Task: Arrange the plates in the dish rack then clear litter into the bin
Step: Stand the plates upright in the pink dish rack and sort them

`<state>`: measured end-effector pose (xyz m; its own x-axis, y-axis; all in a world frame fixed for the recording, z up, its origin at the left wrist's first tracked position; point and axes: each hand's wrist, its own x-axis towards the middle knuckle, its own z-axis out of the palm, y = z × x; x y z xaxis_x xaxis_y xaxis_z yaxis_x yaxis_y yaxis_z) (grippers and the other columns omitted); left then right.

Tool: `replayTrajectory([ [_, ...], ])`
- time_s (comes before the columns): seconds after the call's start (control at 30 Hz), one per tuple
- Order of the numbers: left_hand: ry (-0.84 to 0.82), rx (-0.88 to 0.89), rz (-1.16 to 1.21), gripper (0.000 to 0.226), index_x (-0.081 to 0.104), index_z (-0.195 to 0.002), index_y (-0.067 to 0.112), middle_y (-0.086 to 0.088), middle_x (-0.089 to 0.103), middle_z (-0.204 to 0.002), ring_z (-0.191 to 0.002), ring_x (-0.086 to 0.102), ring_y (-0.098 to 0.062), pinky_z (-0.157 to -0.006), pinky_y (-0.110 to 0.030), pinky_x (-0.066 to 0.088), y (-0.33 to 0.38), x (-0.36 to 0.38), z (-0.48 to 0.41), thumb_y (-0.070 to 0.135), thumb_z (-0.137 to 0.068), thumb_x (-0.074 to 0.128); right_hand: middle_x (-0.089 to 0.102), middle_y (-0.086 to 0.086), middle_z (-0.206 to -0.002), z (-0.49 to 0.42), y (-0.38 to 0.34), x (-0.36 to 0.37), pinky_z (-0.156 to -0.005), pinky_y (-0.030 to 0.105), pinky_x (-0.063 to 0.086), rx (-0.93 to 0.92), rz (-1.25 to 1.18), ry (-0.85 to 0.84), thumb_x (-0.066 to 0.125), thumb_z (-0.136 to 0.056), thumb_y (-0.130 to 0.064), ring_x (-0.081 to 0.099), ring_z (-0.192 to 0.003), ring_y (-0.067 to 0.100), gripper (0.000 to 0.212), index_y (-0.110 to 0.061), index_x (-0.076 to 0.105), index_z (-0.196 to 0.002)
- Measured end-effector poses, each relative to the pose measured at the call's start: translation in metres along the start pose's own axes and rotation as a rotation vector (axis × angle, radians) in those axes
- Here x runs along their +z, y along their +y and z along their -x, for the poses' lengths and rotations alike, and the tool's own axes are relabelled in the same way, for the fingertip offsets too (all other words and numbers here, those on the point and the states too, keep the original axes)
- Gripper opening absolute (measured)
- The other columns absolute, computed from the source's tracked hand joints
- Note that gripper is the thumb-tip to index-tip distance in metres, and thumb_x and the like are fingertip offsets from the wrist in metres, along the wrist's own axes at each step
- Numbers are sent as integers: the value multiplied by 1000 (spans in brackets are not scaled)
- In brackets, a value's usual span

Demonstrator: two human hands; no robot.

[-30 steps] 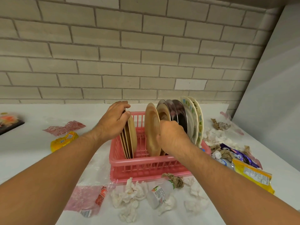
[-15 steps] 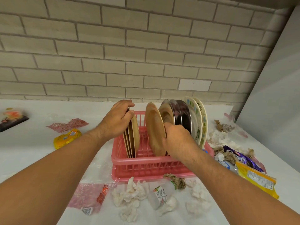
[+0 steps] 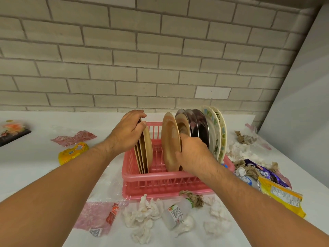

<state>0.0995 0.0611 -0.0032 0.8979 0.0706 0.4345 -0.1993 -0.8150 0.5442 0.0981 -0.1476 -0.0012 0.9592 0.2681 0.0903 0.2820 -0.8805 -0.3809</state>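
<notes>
A pink plastic dish rack (image 3: 160, 182) stands on the white counter. At its left end, my left hand (image 3: 127, 133) grips the top edges of a small stack of tan plates (image 3: 146, 152) standing upright. My right hand (image 3: 193, 153) holds a single tan plate (image 3: 169, 141) upright in the middle of the rack. Behind it stand another tan plate, dark metal plates (image 3: 199, 129) and two patterned white plates (image 3: 216, 132). A gap of empty rack lies between the two hands.
Crumpled tissues (image 3: 144, 216), a small plastic bottle (image 3: 175, 213) and a pink wrapper (image 3: 99, 216) lie in front of the rack. Snack packets (image 3: 279, 193) and paper scraps sit on the right. A yellow packet (image 3: 73, 153) and a pink wrapper lie on the left. No bin is visible.
Both hands stay on the same plates. The single tan plate in my right hand has tipped slightly more upright; the view has tilted a little upward.
</notes>
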Motion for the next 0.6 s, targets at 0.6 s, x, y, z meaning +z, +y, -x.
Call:
replayTrajectory([
  [0.6, 6, -1, -14, 38, 45, -137, 15, -2, 42, -145, -137, 31, -15, -112, -33, 26, -3, 1, -1, 27, -102, 35, 62, 3, -95, 0, -5, -5, -63, 30, 54, 47, -24, 35, 50, -94, -17, 64, -82, 20, 20, -14, 56, -112],
])
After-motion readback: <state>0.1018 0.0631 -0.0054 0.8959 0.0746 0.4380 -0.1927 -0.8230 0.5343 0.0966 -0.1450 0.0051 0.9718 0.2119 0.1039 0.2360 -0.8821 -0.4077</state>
